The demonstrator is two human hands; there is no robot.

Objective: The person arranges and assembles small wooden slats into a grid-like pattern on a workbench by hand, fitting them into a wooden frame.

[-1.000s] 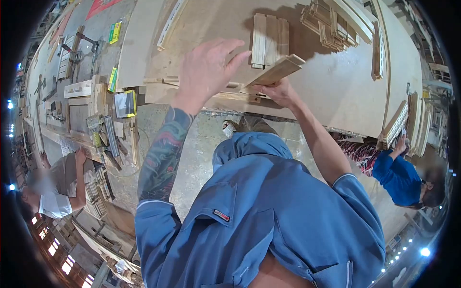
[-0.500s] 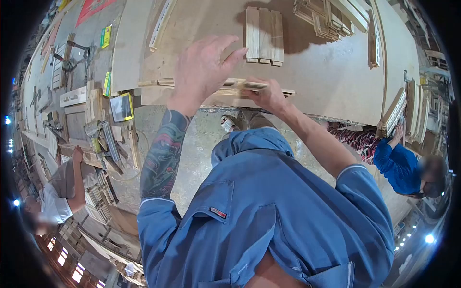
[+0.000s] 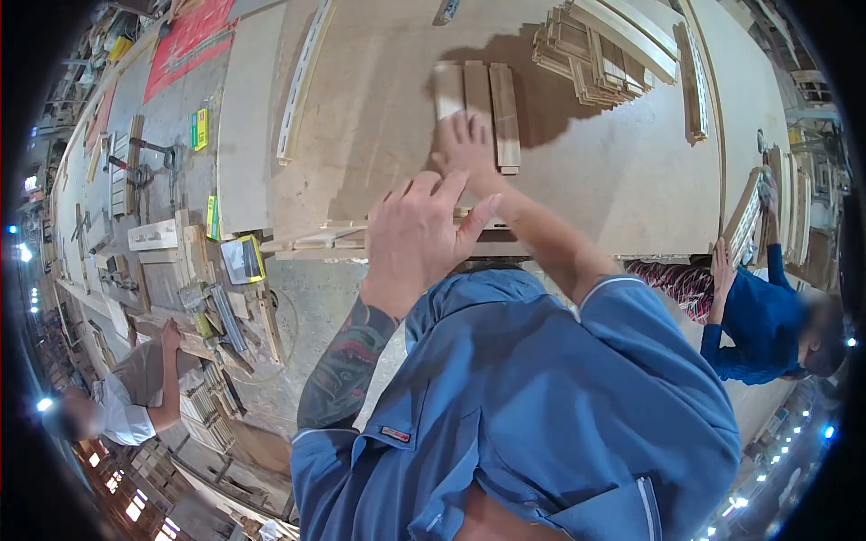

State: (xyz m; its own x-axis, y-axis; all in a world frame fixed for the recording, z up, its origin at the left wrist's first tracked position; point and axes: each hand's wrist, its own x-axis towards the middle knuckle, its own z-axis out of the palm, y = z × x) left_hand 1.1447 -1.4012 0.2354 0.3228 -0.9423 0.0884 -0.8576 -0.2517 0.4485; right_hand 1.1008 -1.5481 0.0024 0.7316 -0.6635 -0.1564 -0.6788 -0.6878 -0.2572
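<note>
My right hand [image 3: 469,151] reaches forward over the table and has hold of the near part of the leftmost wooden slat [image 3: 449,87]. Both are slightly blurred. Two more slats [image 3: 505,113] lie side by side just to its right. My left hand [image 3: 417,225], on a tattooed forearm, is over the table's near edge with the thumb apart and the fingers loosely bent; nothing shows in it. Under and beside it, long narrow wooden strips [image 3: 329,236] run along the edge, partly hidden by my hands.
A stack of wooden pieces [image 3: 600,63] stands at the far right of the table. A slotted strip [image 3: 302,81] lies on the left and another [image 3: 695,86] on the right. One co-worker [image 3: 758,316] handles strips at right; another [image 3: 126,388] is at left.
My right hand has left the strips at the near edge and gone forward onto the leftmost slat. My left hand has come lower and rightward, closer to my body. The view has shifted.
</note>
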